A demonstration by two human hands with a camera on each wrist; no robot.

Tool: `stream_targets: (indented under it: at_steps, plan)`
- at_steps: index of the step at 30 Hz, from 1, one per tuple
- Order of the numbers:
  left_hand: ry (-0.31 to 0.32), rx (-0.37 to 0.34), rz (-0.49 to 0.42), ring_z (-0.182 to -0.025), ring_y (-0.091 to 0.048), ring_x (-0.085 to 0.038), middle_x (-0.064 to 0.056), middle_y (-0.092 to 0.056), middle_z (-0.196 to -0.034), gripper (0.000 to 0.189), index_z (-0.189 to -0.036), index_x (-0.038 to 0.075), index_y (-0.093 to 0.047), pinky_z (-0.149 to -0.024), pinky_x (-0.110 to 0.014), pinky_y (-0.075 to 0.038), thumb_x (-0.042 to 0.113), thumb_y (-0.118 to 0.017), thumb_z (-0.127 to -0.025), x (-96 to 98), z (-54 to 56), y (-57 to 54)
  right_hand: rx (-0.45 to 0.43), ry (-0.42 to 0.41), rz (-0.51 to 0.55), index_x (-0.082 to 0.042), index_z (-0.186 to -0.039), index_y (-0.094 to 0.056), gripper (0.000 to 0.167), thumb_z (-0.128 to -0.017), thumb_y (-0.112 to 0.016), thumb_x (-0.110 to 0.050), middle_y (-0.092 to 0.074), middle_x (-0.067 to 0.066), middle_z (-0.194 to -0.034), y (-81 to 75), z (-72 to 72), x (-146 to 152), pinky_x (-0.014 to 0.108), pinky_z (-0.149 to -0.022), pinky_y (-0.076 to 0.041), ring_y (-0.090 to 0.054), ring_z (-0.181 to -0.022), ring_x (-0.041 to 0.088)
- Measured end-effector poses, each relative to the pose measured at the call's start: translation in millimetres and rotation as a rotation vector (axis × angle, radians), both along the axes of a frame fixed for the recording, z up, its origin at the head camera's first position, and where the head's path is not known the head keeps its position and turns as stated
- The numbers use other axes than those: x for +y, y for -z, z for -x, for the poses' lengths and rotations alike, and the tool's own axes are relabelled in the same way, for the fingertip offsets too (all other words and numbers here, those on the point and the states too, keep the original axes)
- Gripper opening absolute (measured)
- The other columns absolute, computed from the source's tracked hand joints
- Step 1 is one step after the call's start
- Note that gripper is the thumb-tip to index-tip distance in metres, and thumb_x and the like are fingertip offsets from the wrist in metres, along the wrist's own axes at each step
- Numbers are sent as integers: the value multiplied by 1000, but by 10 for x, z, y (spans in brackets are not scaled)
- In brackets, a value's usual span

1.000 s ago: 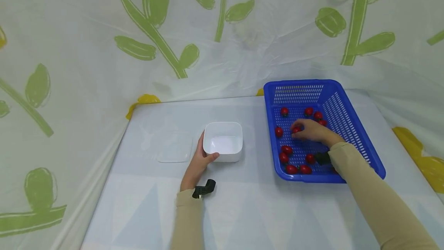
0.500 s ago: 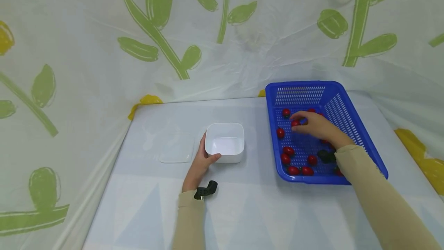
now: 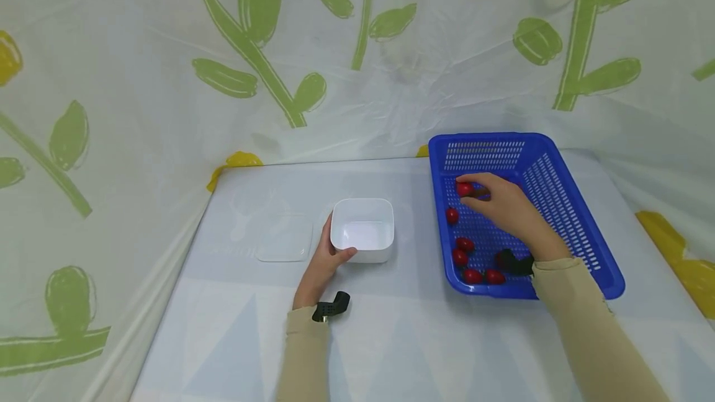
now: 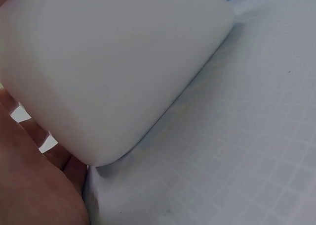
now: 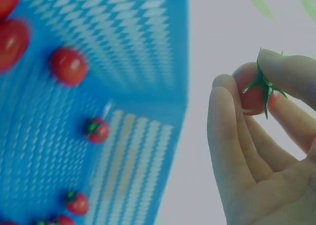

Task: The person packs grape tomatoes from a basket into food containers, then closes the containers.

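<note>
My left hand point(image 3: 321, 268) grips the near-left corner of a white square box point(image 3: 365, 255) standing on the table. The thumb lies at its front and the fingers along its left side; the box's inside looks bare. In the left wrist view, the box's smooth wall point(image 4: 118, 62) fills much of the frame. Over a blue perforated basket point(image 3: 437, 237), my right hand point(image 3: 505, 209) pinches a red cherry tomato point(image 5: 251, 89) with a green calyx between thumb and fingertips. Several more cherry tomatoes point(image 3: 464, 244) lie on the basket floor, some hidden beneath the hand and wrist.
A clear flat lid point(image 3: 283, 239) lies on the table left of the box. The pale table point(image 3: 385, 334) meets a white sheet point(image 3: 357, 116) printed with green leaves and yellow flowers behind it. The basket's raised wall stands between the tomatoes and the box.
My right hand has moved up and left within the basket's outline, lifting the cherry tomato from among the others. My left hand and the box have stayed put.
</note>
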State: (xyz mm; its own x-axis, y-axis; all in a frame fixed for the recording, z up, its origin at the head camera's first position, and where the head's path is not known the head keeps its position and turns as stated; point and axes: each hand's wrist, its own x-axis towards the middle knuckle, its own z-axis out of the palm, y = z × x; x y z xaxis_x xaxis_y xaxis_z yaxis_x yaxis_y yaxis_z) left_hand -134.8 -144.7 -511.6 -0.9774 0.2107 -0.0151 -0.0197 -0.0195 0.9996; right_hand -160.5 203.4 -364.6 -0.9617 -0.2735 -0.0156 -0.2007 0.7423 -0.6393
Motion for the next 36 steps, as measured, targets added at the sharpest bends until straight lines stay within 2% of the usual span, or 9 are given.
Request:
stream_targets:
  at_steps: [6,9,14,19,27,32,36]
  plan:
    - [13,-15,-1,-129,-20,-13,10,-21,-142,88,-141,36,-9,-105,-41,-17,20,-68,-78,12,-54,-166,48,-30,52,-18,-127,-49,45,-86,-57,-36,-52,5,-118,-84,-108,-201,45,-82,-46,-54,-99,22]
    - [12,-16,6,-129,-20,-13,9,-21,-142,88,-142,33,-9,-105,-40,-18,19,-68,-78,21,-82,-219,66,-15,87,-21,-126,-51,44,-85,-56,-39,-53,1,-116,-96,-168,-296,41,-81,-48,-55,-96,19]
    - [17,-19,25,-129,-20,-14,8,-21,-142,88,-143,33,-8,-105,-40,-19,18,-67,-79,23,-106,-209,129,42,184,-23,-122,-55,42,-84,-57,-41,-53,-4,-114,-48,-277,-469,35,-75,-51,-56,-92,15]
    - [16,-14,22,-129,-20,-13,9,-20,-142,88,-142,35,-9,-105,-41,-19,19,-68,-79,26,-94,-175,180,131,292,-24,-119,-57,39,-83,-60,-37,-50,-4,-117,-13,-391,-648,35,-78,-49,-52,-96,14]
    - [-3,5,15,-130,-19,-12,11,-21,-142,88,-140,38,-11,-105,-41,-18,23,-70,-76,1,-16,9,246,278,474,-26,-122,-55,38,-85,-59,-33,-50,-6,-118,120,-511,-923,32,-75,-46,-51,-97,11]
    - [-6,22,18,-129,-21,-13,10,-22,-142,88,-140,39,-12,-105,-42,-19,26,-71,-76,-10,-9,25,325,285,561,-22,-120,-56,37,-84,-62,-24,-50,-7,-120,217,-552,-1130,27,-77,-48,-52,-98,10]
    - [3,15,24,-129,-22,-14,9,-22,-142,87,-141,37,-11,-104,-41,-20,23,-69,-77,-18,-41,-53,376,228,541,-19,-122,-55,40,-82,-64,-19,-52,-6,-118,329,-584,-1333,23,-72,-49,-53,-96,10]
